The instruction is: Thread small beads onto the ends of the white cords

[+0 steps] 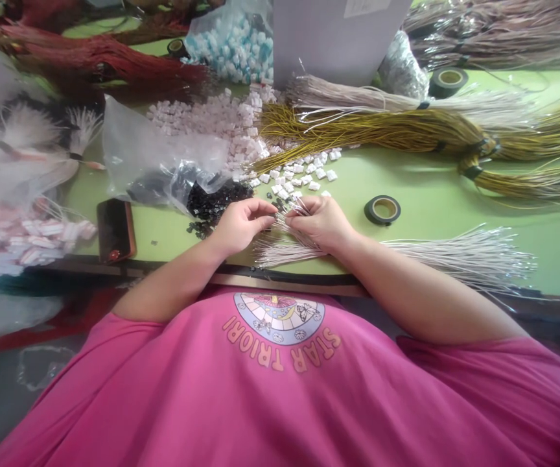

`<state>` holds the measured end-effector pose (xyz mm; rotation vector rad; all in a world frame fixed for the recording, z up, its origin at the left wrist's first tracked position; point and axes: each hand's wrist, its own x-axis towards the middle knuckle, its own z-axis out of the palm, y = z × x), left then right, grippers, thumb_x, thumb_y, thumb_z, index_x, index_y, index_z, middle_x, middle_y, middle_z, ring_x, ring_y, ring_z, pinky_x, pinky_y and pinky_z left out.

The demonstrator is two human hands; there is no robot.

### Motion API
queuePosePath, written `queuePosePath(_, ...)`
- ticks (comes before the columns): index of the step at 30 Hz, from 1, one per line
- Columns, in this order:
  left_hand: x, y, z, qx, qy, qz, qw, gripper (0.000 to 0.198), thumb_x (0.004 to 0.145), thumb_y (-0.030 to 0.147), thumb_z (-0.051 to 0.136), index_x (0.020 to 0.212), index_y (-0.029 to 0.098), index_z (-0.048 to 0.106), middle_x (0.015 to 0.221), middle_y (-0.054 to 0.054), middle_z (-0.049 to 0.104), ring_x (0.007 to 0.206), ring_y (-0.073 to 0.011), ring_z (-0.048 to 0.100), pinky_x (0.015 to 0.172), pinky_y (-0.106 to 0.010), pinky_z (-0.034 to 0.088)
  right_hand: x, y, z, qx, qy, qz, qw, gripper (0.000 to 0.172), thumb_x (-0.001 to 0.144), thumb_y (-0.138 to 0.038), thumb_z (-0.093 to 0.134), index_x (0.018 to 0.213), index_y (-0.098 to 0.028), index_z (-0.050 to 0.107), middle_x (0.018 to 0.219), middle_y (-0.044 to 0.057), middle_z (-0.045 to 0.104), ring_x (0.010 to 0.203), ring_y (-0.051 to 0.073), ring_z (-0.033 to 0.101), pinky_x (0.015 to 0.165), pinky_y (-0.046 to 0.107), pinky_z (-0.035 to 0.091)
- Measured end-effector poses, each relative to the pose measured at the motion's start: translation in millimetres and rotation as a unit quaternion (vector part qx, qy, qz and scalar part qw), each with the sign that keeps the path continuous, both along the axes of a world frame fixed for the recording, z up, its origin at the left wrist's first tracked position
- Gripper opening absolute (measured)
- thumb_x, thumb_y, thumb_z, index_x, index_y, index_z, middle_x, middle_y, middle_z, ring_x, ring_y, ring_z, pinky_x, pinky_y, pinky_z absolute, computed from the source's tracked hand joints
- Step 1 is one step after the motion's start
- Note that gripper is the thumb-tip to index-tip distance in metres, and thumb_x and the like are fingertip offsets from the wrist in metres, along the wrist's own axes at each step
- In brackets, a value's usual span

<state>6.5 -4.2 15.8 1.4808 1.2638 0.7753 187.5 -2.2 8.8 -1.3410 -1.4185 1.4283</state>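
My right hand [325, 224] is closed around a few thin white wires [299, 206], whose ends stick out past the fingers. Facing it, my left hand [242, 226] has thumb and forefinger pinched close to the wire ends. Whatever sits in that pinch is too small to make out. Just beyond my left wrist lies a heap of small black pieces [219, 201]. Small white plastic housings [304, 175] are scattered past my fingertips. Under and beside my right forearm, a bundle of white wires [459, 256] lies along the table's near edge.
A roll of black tape [382, 210] lies right of my right hand. Behind it stretch yellow wire bundles [406, 130]. On the left are a phone [115, 230] and a clear plastic bag [158, 155]. A grey box [333, 42] stands at the back.
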Motion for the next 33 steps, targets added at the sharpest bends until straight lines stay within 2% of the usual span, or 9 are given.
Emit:
queuePosePath(9, -0.5, 1.2, -2.0, 0.019, 0.045, 0.004, 0.999, 0.019, 0.068, 0.024, 0.07, 0.085, 0.015, 0.069, 0.084, -0.004, 0.071, 0.075, -0.0144, 0.064, 0.074, -0.028, 0.051, -0.4, -0.4, -3.8, 0.015, -0.01, 0.01, 1.0, 0.008, 0.061, -0.019, 0.058, 0.064, -0.012, 0.06, 0.052, -0.003, 0.05, 0.05, 0.007, 0.041, 0.047, 0.021, 0.034)
queuePosePath(14, -1.4, 1.7, -2.3, -0.01, 0.021, 0.003, 1.0, 0.021, 0.069, 0.026, 0.069, 0.086, 0.014, 0.07, 0.081, -0.005, 0.071, 0.067, -0.0129, 0.063, 0.066, -0.026, 0.052, -0.4, -1.4, -2.3, 0.05, -0.054, 0.012, 0.997, 0.007, 0.062, -0.017, 0.055, 0.061, -0.012, 0.06, 0.053, -0.003, 0.049, 0.052, 0.006, 0.04, 0.048, 0.02, 0.032)
queuePosePath(17, -1.1, 1.7, -4.9, -0.001, 0.022, 0.007, 1.0, 0.021, 0.069, 0.028, 0.07, 0.085, 0.015, 0.071, 0.081, -0.005, 0.071, 0.068, -0.0133, 0.064, 0.067, -0.027, 0.052, -0.6, -2.1, -2.2, 0.069, -0.076, 0.013, 0.995, 0.008, 0.062, -0.017, 0.054, 0.059, -0.012, 0.06, 0.053, -0.003, 0.048, 0.053, 0.006, 0.04, 0.049, 0.02, 0.032)
queuePosePath(24, 1.2, 3.3, -7.9, 0.009, 0.028, 0.015, 0.999, 0.023, 0.066, 0.027, 0.072, 0.085, 0.014, 0.072, 0.083, -0.005, 0.072, 0.073, -0.0153, 0.065, 0.071, -0.028, 0.052, -1.8, -2.3, -3.3, 0.05, -0.037, 0.01, 0.998, 0.008, 0.062, -0.016, 0.055, 0.063, -0.011, 0.061, 0.053, -0.003, 0.048, 0.051, 0.006, 0.039, 0.048, 0.02, 0.032)
queuePosePath(33, 3.5, 4.3, -13.0, 0.095, 0.073, -0.022, 0.993, 0.015, 0.07, 0.022, 0.068, 0.083, 0.017, 0.072, 0.081, -0.003, 0.071, 0.073, -0.0149, 0.064, 0.071, -0.027, 0.049, -3.8, -1.1, -3.0, 0.023, -0.049, 0.016, 0.998, 0.011, 0.063, -0.021, 0.059, 0.064, -0.011, 0.061, 0.053, -0.003, 0.048, 0.051, 0.006, 0.039, 0.047, 0.021, 0.031)
